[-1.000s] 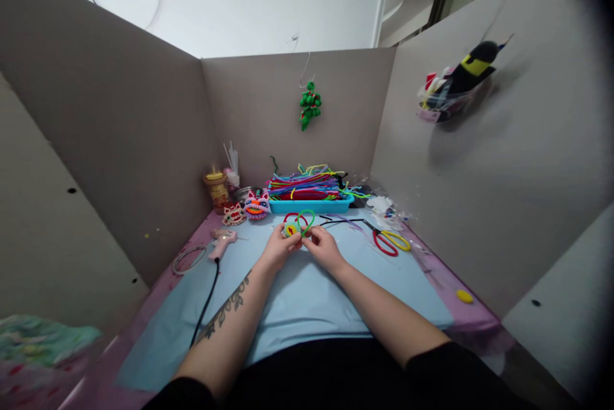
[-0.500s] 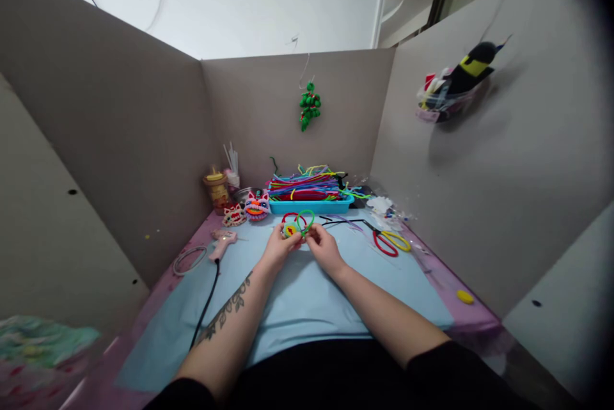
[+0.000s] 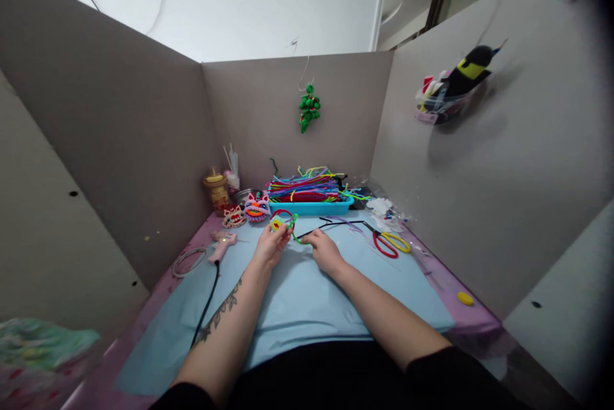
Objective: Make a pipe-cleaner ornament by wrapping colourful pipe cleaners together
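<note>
My left hand [image 3: 270, 246] is closed in a pinch on a small pale craft piece [image 3: 277, 224] with a yellow patch and a red mark. A red pipe cleaner [image 3: 282, 212] curves out behind it. From the piece a green pipe cleaner [image 3: 294, 231] bends down and to the right. My right hand [image 3: 327, 251] pinches the far end of that green strand between thumb and forefinger. Beyond this hand, a black pipe cleaner [image 3: 330, 224] lies bent on the blue cloth, running toward the scissors [image 3: 391, 244] with red and yellow handles.
A blue tray [image 3: 311, 207] of colourful pipe cleaners stands at the back. Left of it sit a lion-head craft [image 3: 258, 206] and a red-and-white one [image 3: 234, 216]. A pink glue gun [image 3: 223, 246] with its cord lies at left, a yellow disc [image 3: 465, 298] at right.
The hands have moved apart: my left hand shifted left with the craft piece, my right slightly right. The green pipe cleaner's round loop is now pulled out into a longer strand between them.
</note>
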Demonstrator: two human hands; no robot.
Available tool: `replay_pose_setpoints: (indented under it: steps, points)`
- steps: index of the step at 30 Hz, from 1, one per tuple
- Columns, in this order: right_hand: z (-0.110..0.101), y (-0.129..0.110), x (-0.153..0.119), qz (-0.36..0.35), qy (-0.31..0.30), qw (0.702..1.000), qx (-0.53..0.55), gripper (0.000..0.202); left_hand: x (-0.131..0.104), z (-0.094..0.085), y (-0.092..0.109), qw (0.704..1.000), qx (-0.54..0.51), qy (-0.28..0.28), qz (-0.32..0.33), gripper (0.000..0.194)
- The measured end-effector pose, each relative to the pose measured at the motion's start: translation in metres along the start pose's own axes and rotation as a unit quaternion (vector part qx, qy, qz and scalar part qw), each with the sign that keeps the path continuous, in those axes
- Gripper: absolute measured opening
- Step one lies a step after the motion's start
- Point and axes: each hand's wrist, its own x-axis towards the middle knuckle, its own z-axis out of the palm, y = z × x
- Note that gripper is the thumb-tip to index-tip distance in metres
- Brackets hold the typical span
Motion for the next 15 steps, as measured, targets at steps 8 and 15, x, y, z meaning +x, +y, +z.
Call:
replay_pose_setpoints:
  steps: [8,15]
  points:
    - [-0.006,-0.003,0.005,0.003,0.071,0.996,0.06,0.033,0.0,-0.003,-0.003,0.999,0.033,-0.023,-0.013,0.029]
    - [-0.018,-0.009,0.004,-0.059,0.158,0.983,0.077,0.025,-0.005,0.0,-0.007,0.995,0.053,-0.067,-0.059,0.029]
